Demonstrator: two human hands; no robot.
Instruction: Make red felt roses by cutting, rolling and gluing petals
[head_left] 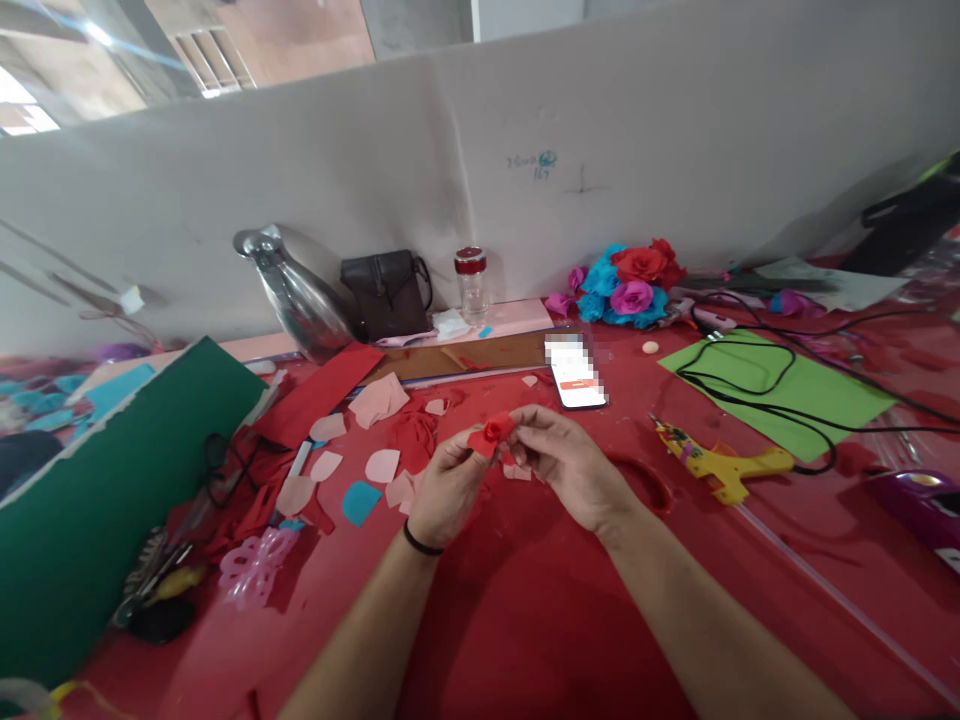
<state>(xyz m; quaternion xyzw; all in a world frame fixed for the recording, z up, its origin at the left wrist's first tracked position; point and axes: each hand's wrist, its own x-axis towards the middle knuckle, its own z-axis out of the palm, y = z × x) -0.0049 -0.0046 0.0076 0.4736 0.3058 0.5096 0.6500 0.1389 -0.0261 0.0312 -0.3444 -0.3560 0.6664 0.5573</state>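
Note:
A small red paper flower (495,430) with a rolled centre is pinched between my two hands over the middle of the table. My left hand (452,487) grips its lower left side, and a black band circles that wrist. The fingers of my right hand (568,462) close on its right edge. Just left of my hands lie loose pink petals (382,466), a blue petal (361,503) and a heap of red petals (414,432). A yellow glue gun (724,462) with a long clear glue stick rests to the right of my right hand.
A lit phone (576,372) lies beyond my hands. Behind stand a steel jug (304,300), a dark bag (386,293), a glass bottle (472,290) and a paper flower bouquet (630,285). A green box (150,500) is at left; black cable crosses a green sheet (780,390) at right.

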